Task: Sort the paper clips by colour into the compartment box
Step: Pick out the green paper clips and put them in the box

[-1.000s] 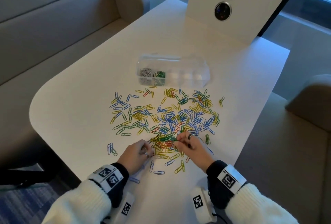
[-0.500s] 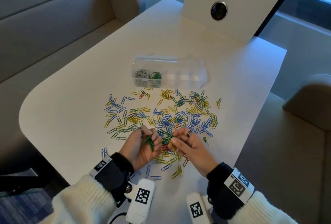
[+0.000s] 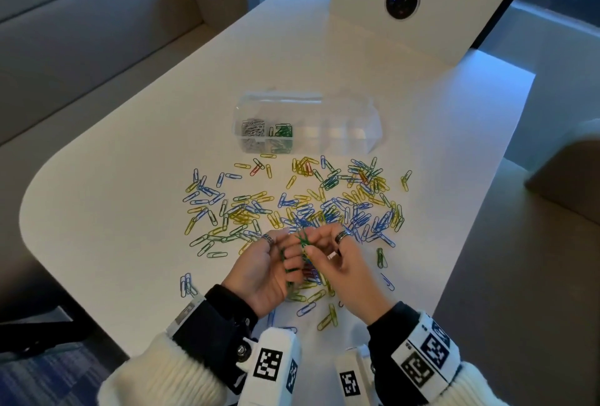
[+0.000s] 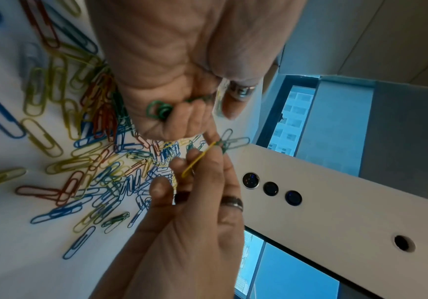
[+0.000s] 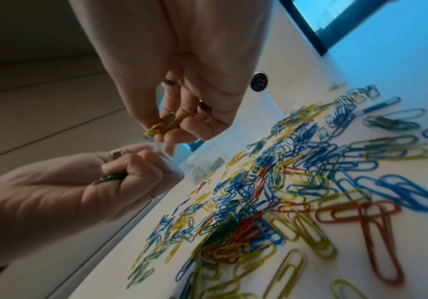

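Near the lower middle of the head view, your two hands meet just above the pale bench. Your left hand has its fingers curled round a small bunch of green wire paper clips, so that grip is clenched on them. Your right hand pinches a yellow wire paper clip together with a green one between thumb and fingertips, right beside the left hand's knuckles. Both hands wear rings.

Under and beyond your hands, the loose heap of blue, yellow, green and red paper clips spreads across the centre of the frame, with a few strays at its left and right edges. Above the heap, just beyond its far edge, lies the clear plastic compartment box. Its leftmost compartment holds silver clips, the next one holds green clips, and the compartments further right look bare.
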